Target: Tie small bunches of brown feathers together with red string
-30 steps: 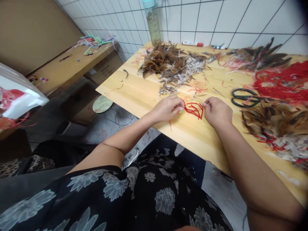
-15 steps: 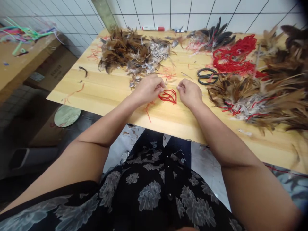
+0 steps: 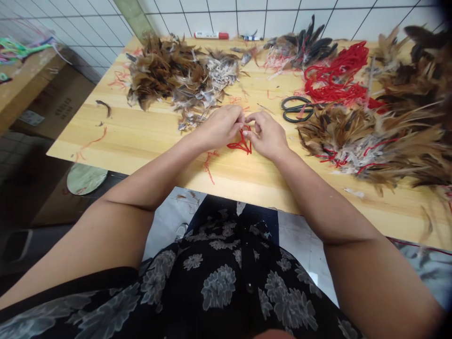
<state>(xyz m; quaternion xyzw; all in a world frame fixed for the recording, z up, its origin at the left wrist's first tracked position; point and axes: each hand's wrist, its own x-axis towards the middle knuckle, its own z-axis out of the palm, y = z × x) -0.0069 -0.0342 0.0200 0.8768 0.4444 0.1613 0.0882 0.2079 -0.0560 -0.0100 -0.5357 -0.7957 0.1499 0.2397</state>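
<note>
My left hand (image 3: 221,126) and my right hand (image 3: 267,135) meet over the middle of the wooden table (image 3: 148,136), fingertips pinched together. Both pinch short pieces of red string (image 3: 240,145) that lie bunched on the wood just under the fingers. A heap of brown and grey feathers (image 3: 176,77) lies beyond my left hand. A second large feather heap (image 3: 370,136) spreads to the right of my right hand.
Black scissors (image 3: 295,108) lie just past my right hand, beside a tangle of red cord (image 3: 335,77). A red-capped marker (image 3: 211,35) rests by the tiled wall. Loose red scraps (image 3: 88,143) dot the table's left part. A cardboard box (image 3: 52,103) stands left.
My hands have come together; the right hand moved left until its fingertips meet the left hand's over the red string. The view also shifted to the right over the table.
</note>
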